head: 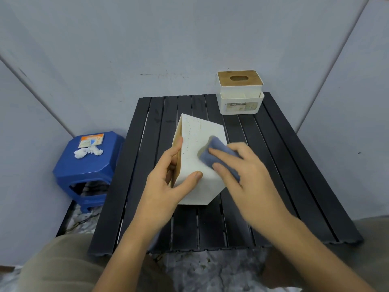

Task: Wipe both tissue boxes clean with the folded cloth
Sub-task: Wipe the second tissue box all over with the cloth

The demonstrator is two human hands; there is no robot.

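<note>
1. Blue cloth (216,153), folded into a soft pad, sits under my right hand (242,171); my fingers curl over it and press it against the white tissue box (197,161).
2. My left hand (168,178) grips that box, thumb across its broad face and fingers round the edge where the wooden lid shows.
3. I have the box tipped over near the middle of the black slatted table (294,165), its speckled, stained face turned up.
4. It looks like light, stiff, smooth plastic, so I judge it would slide under the wiping unless I clamp it by two opposite edges, as now.
5. At the table's far right corner the second tissue box (241,92) stands upright, wooden lid on, untouched.
6. Off the table's left edge, a blue stool (88,165) carries crumpled tissues (88,152).
</note>
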